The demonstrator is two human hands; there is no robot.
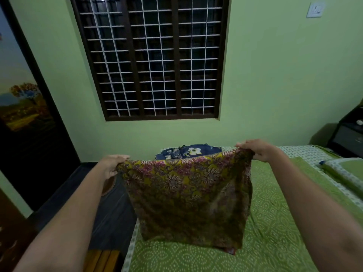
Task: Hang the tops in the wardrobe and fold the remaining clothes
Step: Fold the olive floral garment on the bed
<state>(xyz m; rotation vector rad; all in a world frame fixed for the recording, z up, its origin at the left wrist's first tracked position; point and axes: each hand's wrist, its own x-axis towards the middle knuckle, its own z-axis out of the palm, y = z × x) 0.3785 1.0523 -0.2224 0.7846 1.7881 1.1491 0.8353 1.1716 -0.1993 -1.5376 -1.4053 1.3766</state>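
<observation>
Fingers of left hand and right hand pinch floral cloth top corners, above bed.

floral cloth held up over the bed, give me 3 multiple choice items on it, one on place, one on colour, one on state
1. Where does the blue flowered garment lie?
A. on the bed behind the held cloth
B. on the floor by the door
C. on the window sill

2. What is the main ground colour of the floral cloth?
A. white
B. mustard yellow
C. black

3. How is the floral cloth held?
A. one hand only
B. lying flat, untouched
C. by both upper corners, hanging down

Answers:
1. A, it shows just above the cloth's top edge on the green bedsheet.
2. B, yellow shows between the pink flowers.
3. C, the left hand and right hand each grip a corner.
</observation>
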